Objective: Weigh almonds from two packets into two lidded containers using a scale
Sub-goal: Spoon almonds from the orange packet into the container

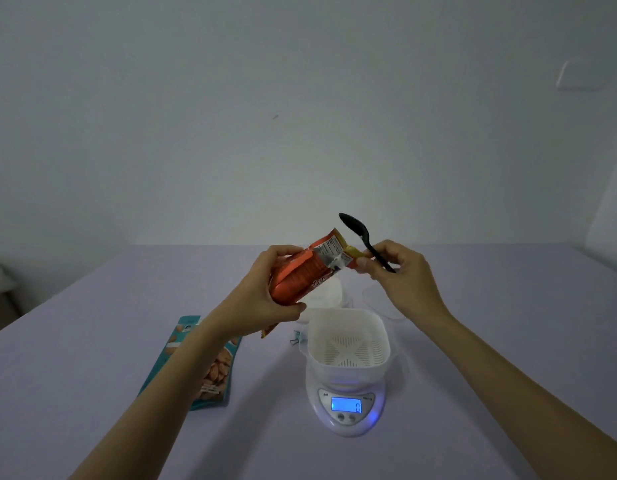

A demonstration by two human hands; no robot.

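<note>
My left hand (pixel 270 289) grips an orange almond packet (pixel 307 268), held tilted in the air above the table. My right hand (pixel 400 271) pinches the packet's top corner and also holds a black plastic spoon (pixel 360 237), bowl pointing up and left. Below them a white digital scale (pixel 345 407) with a lit blue display carries a white square strainer bowl (pixel 348 344) with nothing in it. A teal almond packet (pixel 210 365) lies flat on the table to the left, partly under my left forearm.
Behind the scale stand a white container (pixel 326 294), partly hidden by the orange packet, and a clear container (pixel 379 299) to its right. A small binder clip (pixel 295 339) lies left of the scale. The table has a pale lilac cover (pixel 92 358).
</note>
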